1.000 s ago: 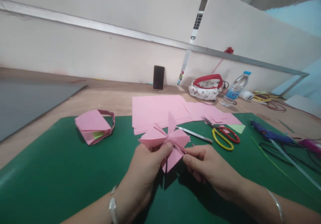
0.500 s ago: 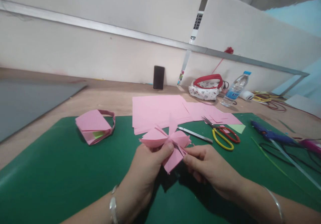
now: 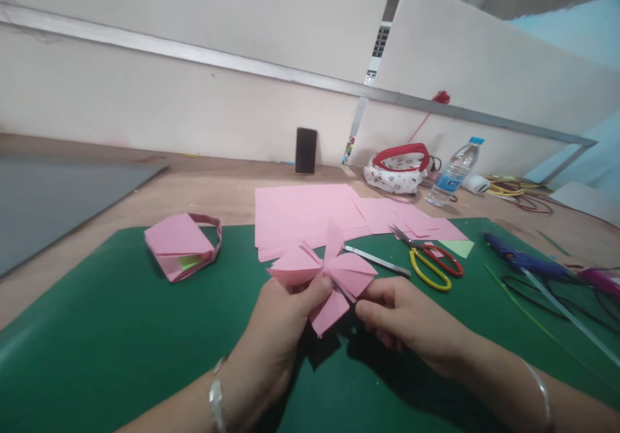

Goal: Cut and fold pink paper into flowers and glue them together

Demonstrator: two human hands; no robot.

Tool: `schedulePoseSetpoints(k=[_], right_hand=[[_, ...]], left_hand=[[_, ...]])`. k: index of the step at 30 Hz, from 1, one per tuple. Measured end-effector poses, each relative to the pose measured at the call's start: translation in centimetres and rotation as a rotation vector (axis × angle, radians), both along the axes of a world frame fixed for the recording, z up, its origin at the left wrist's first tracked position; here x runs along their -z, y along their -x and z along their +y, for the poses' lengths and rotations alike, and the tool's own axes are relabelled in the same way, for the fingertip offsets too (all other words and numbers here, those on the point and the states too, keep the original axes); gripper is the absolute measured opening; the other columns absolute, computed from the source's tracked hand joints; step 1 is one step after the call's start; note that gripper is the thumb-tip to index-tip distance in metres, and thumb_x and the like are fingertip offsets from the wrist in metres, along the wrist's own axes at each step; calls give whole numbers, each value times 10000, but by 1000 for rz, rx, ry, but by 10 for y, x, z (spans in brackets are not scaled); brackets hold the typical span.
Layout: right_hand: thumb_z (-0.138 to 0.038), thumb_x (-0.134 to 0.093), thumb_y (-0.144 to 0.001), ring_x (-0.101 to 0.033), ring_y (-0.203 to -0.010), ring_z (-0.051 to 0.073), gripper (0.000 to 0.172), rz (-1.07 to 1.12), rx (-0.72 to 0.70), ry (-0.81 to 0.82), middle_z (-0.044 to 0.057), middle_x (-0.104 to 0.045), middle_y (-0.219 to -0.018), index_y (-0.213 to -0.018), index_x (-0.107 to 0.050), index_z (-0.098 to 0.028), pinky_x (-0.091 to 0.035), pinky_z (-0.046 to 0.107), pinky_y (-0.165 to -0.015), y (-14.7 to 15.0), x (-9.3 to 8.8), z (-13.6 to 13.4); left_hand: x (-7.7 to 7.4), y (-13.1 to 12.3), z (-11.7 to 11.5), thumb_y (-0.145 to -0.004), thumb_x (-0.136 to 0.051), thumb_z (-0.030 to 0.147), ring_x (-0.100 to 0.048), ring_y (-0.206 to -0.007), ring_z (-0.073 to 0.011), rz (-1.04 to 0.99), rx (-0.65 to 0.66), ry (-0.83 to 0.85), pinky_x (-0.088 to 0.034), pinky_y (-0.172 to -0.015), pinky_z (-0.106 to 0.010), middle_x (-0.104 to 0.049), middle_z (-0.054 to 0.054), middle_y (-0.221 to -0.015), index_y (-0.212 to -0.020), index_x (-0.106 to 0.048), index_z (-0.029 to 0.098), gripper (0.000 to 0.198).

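Note:
A pink folded-paper flower (image 3: 356, 273) with several pointed petals is held up over the green mat. My left hand (image 3: 285, 313) is closed on it, the thumb pressed near its centre and the fingers hidden beneath. On the right side, my right hand (image 3: 404, 316) pinches at the edge of a petal with thumb and fingertips; how much paper lies between them is partly hidden. One lower petal points down toward me. Just behind the flower lie a silver utility knife (image 3: 378, 260) and scissors (image 3: 433, 267) with one yellow and one red handle.
Pink paper sheets (image 3: 305, 213) lie at the mat's back edge. A folded pink paper piece (image 3: 179, 242) rests on the left of the green mat (image 3: 121, 329). Farther back are a phone (image 3: 306, 150), a pouch (image 3: 394, 173) and a bottle (image 3: 455, 174). A blue glue gun (image 3: 526, 258) lies right.
The right petals have spread out and rounded open, and the lower petal has swung slightly left. My right hand has shifted a little along the petal edge.

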State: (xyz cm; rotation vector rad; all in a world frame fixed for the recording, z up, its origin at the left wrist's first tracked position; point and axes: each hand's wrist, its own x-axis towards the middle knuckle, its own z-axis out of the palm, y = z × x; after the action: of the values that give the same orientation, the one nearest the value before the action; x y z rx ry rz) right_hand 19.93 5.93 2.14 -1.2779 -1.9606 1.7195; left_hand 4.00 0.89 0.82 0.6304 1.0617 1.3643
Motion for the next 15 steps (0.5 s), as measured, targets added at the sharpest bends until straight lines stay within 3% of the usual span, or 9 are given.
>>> schedulePoseSetpoints(k=[4, 8, 12, 15], right_hand=[[-219, -576, -762, -374, -484, 58, 96, -94, -128, -52, -52, -432, -559, -712, -584, -138, -258, 170, -416, -10, -12, 12], [-191, -646, -691, -389, -559, 79, 78, -233, -280, -236, -43, -461, -598, -744, -653, -134, -280, 188, -483, -16, -18, 22], [-239, -566, -791, -390, -557, 90, 146, -214, -114, -460, -31, -471, -603, -814, -662, -132, -294, 204, -499, -18, -16, 26], [-258, -566, -814, -428, -575, 105, 145, -173, -8, -644, -21, -502, -616, -797, -650, -141, -320, 215, -518, -17, -11, 29]], left_hand=[[1, 3, 3, -731, -681, 221, -610, -667, -172, -9, -57, -14, -486, -649, -288, -721, -103, -837, -927, -699, 105, 228], [0, 5, 5, -718, -691, 213, -636, -684, -199, -116, -55, 35, -516, -675, -329, -722, -106, -848, -957, -694, 106, 261], [-7, 6, 5, -688, -711, 184, -661, -656, -222, -205, -56, 106, -537, -610, -331, -725, -108, -817, -950, -692, 106, 274], [-16, 10, 7, -676, -705, 155, -650, -542, -208, -239, -76, 182, -541, -529, -318, -704, -82, -658, -779, -696, 104, 115]])
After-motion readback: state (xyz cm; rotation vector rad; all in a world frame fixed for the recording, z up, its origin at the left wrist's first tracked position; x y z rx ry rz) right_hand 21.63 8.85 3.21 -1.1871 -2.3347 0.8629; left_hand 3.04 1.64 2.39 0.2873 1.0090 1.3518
